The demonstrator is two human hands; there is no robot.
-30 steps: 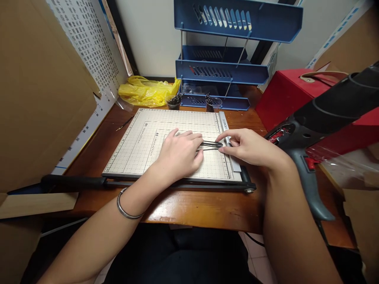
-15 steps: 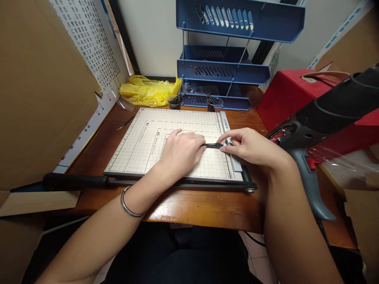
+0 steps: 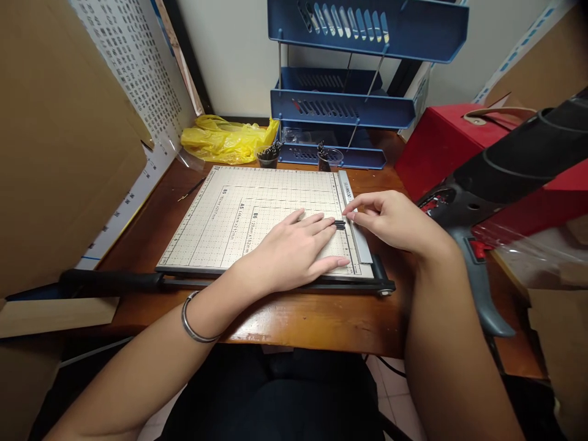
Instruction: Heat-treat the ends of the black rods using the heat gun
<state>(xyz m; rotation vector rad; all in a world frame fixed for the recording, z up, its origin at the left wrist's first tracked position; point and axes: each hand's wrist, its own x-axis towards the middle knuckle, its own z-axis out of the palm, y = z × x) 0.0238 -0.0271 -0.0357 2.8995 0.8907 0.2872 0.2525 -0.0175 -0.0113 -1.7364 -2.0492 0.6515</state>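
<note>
A paper cutter board [image 3: 215, 233] with printed grid lines lies in front of me. My left hand [image 3: 294, 248] rests flat on it, fingers spread, the fingertips over several thin black sticks [image 3: 339, 225]. Only the right ends of these sticks show; the rest is hidden under the hand. My right hand [image 3: 390, 217] is at the metal guide strip [image 3: 362, 242] along the board's right side. Its thumb and index fingertips come together just beyond the stick ends; anything between them is too small to make out.
The cutter's black arm [image 3: 114, 280] lies along the front edge. Behind the board stand two clear cups, a left cup [image 3: 268, 160] and a right cup [image 3: 330, 160], both with black sticks. A yellow bag [image 3: 229, 139], blue tray rack [image 3: 342, 109], red box [image 3: 441, 144] and black-and-grey tool [image 3: 480, 245] surround it.
My left hand has gone from curled fingers to lying flat over the sticks. My right fingertips have come off the stick ends, a little up toward the guide strip.
</note>
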